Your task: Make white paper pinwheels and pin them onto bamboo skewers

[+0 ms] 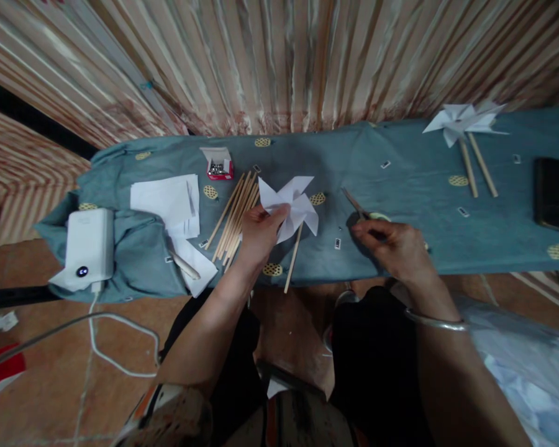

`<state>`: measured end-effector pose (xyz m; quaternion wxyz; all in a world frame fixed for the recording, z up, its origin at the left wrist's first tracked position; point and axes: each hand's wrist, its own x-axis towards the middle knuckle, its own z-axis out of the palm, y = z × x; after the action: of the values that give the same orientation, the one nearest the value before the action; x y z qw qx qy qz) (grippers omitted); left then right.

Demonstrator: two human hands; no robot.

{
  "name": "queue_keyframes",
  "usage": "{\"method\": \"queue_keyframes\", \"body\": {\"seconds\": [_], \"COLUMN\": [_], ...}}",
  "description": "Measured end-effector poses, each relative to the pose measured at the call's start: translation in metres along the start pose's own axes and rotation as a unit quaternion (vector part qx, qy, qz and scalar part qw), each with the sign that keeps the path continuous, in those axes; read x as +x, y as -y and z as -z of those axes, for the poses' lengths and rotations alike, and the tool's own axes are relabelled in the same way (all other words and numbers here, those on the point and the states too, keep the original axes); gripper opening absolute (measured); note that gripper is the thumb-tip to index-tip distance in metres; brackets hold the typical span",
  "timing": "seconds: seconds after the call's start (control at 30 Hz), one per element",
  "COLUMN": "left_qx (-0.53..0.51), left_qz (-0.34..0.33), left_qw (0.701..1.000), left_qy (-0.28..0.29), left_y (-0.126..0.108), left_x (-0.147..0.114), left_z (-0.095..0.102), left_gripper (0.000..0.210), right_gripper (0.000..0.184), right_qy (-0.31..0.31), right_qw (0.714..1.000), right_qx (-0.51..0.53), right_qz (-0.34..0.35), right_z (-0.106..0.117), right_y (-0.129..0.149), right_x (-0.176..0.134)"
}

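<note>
My left hand (263, 233) pinches a white paper pinwheel (300, 202), thumb on top near its centre. A thin wooden stick (293, 261) sticks out below the pinwheel toward the table's front edge; whether the two are joined is hidden. My right hand (394, 245) is apart from the pinwheel, to its right, thumb and fingertips pressed together. What sits between those fingertips, if anything, is too small to tell. Just beyond them lie scissors (354, 202), their handles partly hidden, beside a pale yellow-green round thing (379, 216).
Several wooden sticks (235, 217) lie left of my left hand, with a small red box of metal pins (220, 167) behind. Paper sheets (165, 202), a marker-like stick (184, 266) and a white power bank (89, 242) are further left. Finished-looking pinwheels (466, 121) and a dark phone (556, 194) lie right.
</note>
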<state>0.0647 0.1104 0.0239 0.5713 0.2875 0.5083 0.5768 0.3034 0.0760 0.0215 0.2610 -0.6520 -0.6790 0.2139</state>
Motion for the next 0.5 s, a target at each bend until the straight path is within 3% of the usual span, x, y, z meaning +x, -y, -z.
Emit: {"method": "queue_keyframes", "body": {"seconds": [0.07, 0.13, 0.3, 0.5], "left_qx": [0.004, 0.011, 0.031, 0.05], "left_qz": [-0.003, -0.007, -0.011, -0.002], "left_qw": [1.0, 1.0, 0.999, 0.999], "left_qy": [0.006, 0.008, 0.003, 0.003], "left_y": [0.0, 0.0, -0.002, -0.003], "left_x": [-0.001, -0.002, -0.006, -0.011], "left_z": [0.0, 0.001, 0.002, 0.002], "left_gripper": [0.007, 0.008, 0.015, 0.015], "right_gripper": [0.014, 0.015, 0.018, 0.019], "right_qy": [0.04, 0.043, -0.072, -0.087], "right_qw": [0.999, 0.999, 0.996, 0.993], "right_qx": [0.004, 0.005, -0.032, -0.035], "right_qz": [0.015, 0.024, 0.05, 0.075], "right_z": [-0.003, -0.005, -0.007, -0.021], "right_y": [0.001, 0.004, 0.005, 0.006], "right_x": [-0.002, -0.004, -0.005, 0.002]}}
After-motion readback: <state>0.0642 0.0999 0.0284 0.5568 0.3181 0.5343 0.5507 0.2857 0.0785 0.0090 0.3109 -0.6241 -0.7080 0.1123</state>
